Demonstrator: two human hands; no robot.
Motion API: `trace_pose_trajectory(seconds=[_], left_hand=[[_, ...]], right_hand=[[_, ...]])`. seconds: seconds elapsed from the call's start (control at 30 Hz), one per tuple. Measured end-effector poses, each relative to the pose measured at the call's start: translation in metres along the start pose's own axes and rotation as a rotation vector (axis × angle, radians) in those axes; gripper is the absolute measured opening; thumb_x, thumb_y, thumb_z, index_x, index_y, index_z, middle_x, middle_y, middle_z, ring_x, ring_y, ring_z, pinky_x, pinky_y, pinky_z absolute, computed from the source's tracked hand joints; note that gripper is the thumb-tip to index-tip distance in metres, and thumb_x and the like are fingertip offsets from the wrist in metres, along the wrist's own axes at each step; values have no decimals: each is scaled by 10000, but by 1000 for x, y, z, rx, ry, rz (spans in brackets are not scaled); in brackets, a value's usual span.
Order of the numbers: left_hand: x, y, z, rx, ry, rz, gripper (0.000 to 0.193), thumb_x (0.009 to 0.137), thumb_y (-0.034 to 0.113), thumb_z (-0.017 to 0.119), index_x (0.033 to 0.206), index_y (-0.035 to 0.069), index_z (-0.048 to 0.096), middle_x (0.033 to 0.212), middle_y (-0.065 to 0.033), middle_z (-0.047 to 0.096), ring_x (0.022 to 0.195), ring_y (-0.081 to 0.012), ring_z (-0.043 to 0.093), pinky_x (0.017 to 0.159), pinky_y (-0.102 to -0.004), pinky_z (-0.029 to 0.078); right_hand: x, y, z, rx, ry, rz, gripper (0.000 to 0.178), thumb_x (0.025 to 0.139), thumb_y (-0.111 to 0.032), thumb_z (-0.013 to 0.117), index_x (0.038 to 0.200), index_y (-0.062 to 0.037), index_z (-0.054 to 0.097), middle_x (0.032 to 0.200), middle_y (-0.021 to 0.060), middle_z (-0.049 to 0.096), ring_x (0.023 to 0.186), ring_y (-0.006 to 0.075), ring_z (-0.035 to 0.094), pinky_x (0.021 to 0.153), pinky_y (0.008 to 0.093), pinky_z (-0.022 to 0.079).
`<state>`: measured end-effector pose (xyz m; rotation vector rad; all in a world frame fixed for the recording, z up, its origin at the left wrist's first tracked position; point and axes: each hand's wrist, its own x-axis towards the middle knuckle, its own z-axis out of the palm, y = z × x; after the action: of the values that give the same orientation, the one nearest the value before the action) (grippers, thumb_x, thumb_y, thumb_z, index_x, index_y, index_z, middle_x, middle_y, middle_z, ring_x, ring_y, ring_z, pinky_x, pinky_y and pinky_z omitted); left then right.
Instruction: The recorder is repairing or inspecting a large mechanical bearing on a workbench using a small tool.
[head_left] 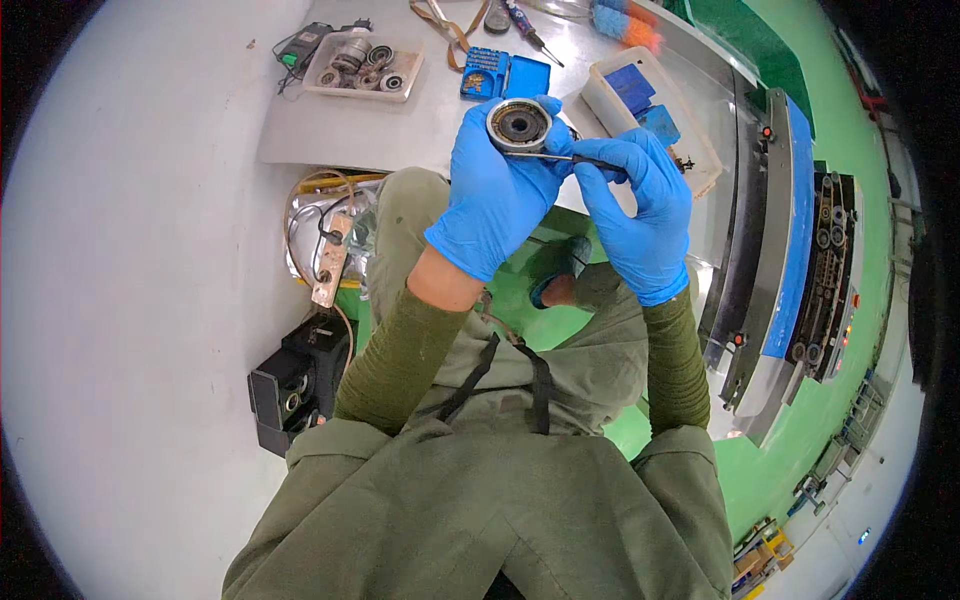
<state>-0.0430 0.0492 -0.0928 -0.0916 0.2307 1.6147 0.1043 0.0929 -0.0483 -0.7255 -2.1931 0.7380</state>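
Blue gloves cover both my hands. In my left hand (498,200) is a round metal part (520,124), silver at the rim with a dark, ring-shaped centre facing up. The fingers wrap round it from below and the right. My right hand (645,205) pinches the dark handle of a thin tool like a small screwdriver (540,156). Its slim metal shaft points left and lies across the near edge of the round part; whether the tip touches it, I cannot tell.
On the metal table (395,135) stand a clear tray (408,92) of round metal parts, an open blue bit case (525,78) and a white bin (700,140) holding blue boxes. A screwdriver (535,38) lies at the back. A power strip (333,262) hangs low at left.
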Motion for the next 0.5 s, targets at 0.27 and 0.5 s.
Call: trace_pose_trajectory(seconds=[0.27, 0.5], left_hand=[[7, 46, -19, -27, 73, 188, 279, 902, 246, 382, 959, 10, 520, 676, -43, 364, 656, -170, 315, 623, -305, 295], [59, 56, -81, 59, 117, 230, 311, 895, 273, 419, 951, 5, 568, 677, -75, 446, 648, -191, 394, 616, -324, 336]], right_hand=[[-10, 23, 8, 57, 272, 238, 132, 814, -11, 682, 943, -38, 686, 857, 33, 565, 738, 116, 522, 670, 242, 419], [-1, 66, 74, 131, 281, 399, 139, 829, -49, 684, 967, -62, 692, 915, 44, 525, 820, 136, 511, 698, 256, 409]])
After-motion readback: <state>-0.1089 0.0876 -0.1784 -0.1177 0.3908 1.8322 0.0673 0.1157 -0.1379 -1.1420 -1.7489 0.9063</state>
